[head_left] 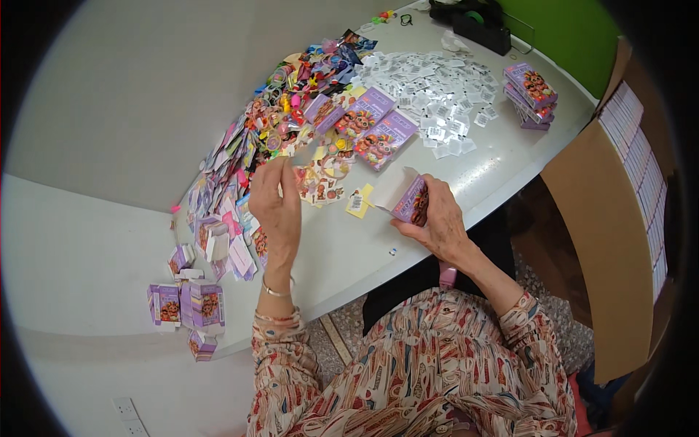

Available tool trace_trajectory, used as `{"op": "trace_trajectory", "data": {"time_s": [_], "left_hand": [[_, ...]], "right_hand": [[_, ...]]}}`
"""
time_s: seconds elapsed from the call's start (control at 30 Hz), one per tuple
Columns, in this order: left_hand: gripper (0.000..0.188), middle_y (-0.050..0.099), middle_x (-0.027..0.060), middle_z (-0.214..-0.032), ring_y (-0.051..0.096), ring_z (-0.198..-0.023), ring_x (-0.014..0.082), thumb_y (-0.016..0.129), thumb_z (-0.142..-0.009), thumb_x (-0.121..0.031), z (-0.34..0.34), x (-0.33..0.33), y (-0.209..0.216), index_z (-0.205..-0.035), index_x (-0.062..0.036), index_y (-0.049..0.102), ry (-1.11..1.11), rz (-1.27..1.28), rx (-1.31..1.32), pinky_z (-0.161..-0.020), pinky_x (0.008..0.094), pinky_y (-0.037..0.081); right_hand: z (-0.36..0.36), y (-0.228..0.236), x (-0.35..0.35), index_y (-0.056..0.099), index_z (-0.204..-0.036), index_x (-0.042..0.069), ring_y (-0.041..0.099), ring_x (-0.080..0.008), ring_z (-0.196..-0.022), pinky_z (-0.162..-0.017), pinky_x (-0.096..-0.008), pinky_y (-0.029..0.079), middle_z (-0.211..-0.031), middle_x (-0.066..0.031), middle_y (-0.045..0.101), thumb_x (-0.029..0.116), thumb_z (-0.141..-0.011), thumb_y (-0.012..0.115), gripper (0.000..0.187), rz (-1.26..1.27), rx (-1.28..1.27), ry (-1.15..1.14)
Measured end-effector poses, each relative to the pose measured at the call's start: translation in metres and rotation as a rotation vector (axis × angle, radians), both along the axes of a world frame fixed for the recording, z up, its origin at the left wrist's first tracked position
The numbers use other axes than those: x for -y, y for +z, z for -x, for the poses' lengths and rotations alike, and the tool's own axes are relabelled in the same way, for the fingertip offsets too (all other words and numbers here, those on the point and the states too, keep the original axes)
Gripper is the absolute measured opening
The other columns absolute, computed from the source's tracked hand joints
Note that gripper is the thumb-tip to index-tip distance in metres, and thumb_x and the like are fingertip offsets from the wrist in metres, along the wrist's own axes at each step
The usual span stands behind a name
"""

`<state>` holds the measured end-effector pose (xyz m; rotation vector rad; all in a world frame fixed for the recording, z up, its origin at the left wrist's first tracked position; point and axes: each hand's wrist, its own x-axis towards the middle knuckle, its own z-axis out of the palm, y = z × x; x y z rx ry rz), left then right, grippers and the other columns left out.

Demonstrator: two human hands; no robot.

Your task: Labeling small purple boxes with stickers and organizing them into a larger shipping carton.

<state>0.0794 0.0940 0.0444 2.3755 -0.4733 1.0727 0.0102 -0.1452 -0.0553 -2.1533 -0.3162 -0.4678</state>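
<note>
The right hand (445,222) is clamped on a small purple cardboard box with colourful character artwork (413,204), thumb along the lower side and fingers round the right side; the box is held near the front edge of the white counter (470,171), its pale end flap standing open toward the left. The left hand (278,211) is raised near a heap of multicoloured small trinkets and packets (280,98); its fingers are bent and bunched, but it cannot be told whether the tips meet or grip anything. A faint pale blur lies just right of these fingertips. Between the hands are printed sticker pieces (320,187) and a yellow paper slip (358,205), the latter with a small white label over it. Beyond them, purple boxes of the same artwork (386,138) lie side by side against the heap. Behind these boxes, toward the far side, spreads a broad layer of small white-and-silver packets (429,79). An uneven stack of purple printed boxes (530,93) stands at the right, and a black tape dispenser (480,33) at the far edge. Further purple boxes (198,302) are grouped at the left end. Beside the counter, at right, is a large brown cardboard carton (608,247) containing closely packed rows.
</note>
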Motion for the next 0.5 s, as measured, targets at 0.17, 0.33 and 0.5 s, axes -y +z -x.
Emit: {"op": "trace_trajectory", "data": {"time_s": [0.17,0.33,0.5], "left_hand": [[0.014,0.064,0.0094,-0.085,0.061,-0.075,0.0245,0.065,-0.083,0.002,0.047,0.058,0.022,-0.095,-0.0026,0.065,-0.179,0.079,-0.073,-0.068,0.0348,0.048],[0.018,0.061,0.0062,-0.081,0.058,-0.074,0.0241,0.066,-0.077,0.002,0.042,0.070,-0.004,-0.094,-0.0042,0.064,-0.287,-0.098,0.045,-0.066,0.0353,0.046],[0.023,0.058,0.0055,-0.085,0.054,-0.088,0.0259,0.065,-0.072,-0.004,0.050,0.086,-0.013,-0.095,-0.0061,0.063,-0.281,-0.353,-0.066,-0.073,0.0375,0.043]], "right_hand": [[0.002,-0.002,-0.005,0.036,-0.129,-0.006,0.054,-0.0380,-0.098,-0.084,-0.0430,0.046,-0.106,-0.0227,0.053,0.033,-0.066,0.083,0.088,0.056,0.077,-0.074],[0.004,0.003,-0.009,0.036,-0.129,-0.006,0.055,-0.0382,-0.099,-0.082,-0.0425,0.047,-0.107,-0.0228,0.053,0.031,-0.065,0.084,0.088,0.038,0.048,-0.071],[0.003,0.002,-0.006,0.036,-0.128,-0.006,0.055,-0.0376,-0.098,-0.081,-0.0418,0.048,-0.106,-0.0219,0.053,0.029,-0.064,0.084,0.087,0.042,0.078,-0.094]]}}
